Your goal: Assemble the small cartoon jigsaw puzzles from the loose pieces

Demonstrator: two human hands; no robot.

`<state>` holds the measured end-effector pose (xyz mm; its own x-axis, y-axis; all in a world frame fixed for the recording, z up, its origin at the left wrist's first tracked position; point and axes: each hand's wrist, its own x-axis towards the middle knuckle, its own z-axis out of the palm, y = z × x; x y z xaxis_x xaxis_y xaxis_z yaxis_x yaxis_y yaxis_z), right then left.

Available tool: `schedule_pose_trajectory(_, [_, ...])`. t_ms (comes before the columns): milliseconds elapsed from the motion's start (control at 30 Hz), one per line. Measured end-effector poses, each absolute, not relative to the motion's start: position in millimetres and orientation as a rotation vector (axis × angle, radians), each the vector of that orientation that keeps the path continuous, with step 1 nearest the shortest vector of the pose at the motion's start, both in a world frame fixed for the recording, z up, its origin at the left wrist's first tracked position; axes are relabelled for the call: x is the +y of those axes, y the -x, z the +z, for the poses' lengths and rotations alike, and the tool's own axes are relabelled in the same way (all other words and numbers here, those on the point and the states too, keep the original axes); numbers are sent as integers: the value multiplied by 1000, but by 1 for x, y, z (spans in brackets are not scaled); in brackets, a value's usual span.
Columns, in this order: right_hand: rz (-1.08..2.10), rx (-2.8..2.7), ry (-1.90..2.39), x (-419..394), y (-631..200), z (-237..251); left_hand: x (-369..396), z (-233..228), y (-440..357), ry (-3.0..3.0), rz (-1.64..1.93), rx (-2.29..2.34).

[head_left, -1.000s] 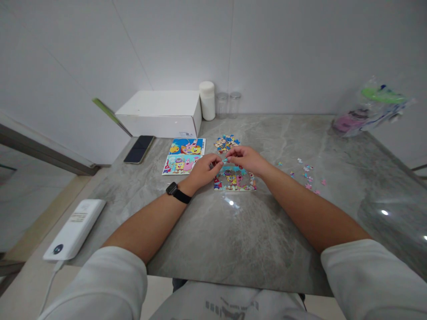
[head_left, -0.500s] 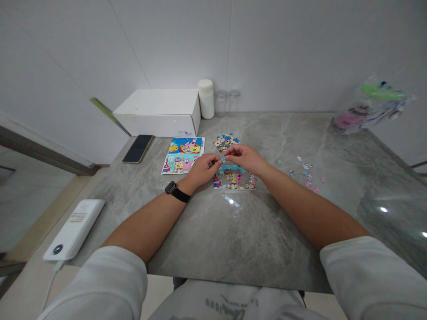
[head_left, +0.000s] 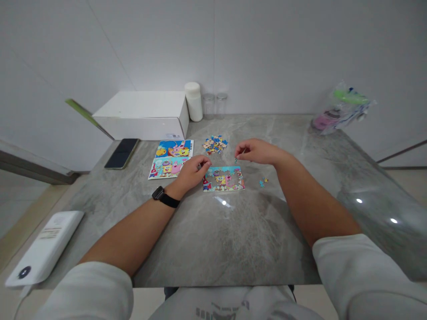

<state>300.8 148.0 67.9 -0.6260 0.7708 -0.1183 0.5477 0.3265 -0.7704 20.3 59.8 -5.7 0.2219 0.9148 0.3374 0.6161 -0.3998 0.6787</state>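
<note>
A partly assembled jigsaw puzzle [head_left: 224,187] with cartoon figures lies flat on the grey table, with grey gaps showing in its middle. At its left edge rests my left hand [head_left: 194,172], fingers curled, thumb near the forefinger; whether anything is between them is hidden. Beyond the puzzle's upper right corner, my right hand [head_left: 255,151] pinches a small puzzle piece [head_left: 235,160] just above the table. Loose puzzle pieces [head_left: 215,145] form a pile behind the puzzle. A few more loose pieces [head_left: 262,183] lie to its right, partly near my right forearm.
A printed picture sheet [head_left: 165,168] lies left of the puzzle. Farther back are a phone [head_left: 122,153], a white box [head_left: 140,126], a white bottle [head_left: 194,102] and two glass jars [head_left: 215,106]. A white power bank [head_left: 45,249] sits front left, a plastic bag [head_left: 340,109] back right.
My right hand has moved right, away from my left hand, with the puzzle piece in its fingers. The whole view has shifted; my right forearm now covers where scattered pieces lay.
</note>
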Motion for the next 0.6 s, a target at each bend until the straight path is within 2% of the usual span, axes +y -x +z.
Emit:
schedule_pose_trajectory(233, [955,-2571,1444,162,-331,61,60,-6,-19,-2155,961,1410])
schedule_pose_trajectory(600, [642,-2714,1684,170,-328,40,61,-9,-17,-2171,939,1437])
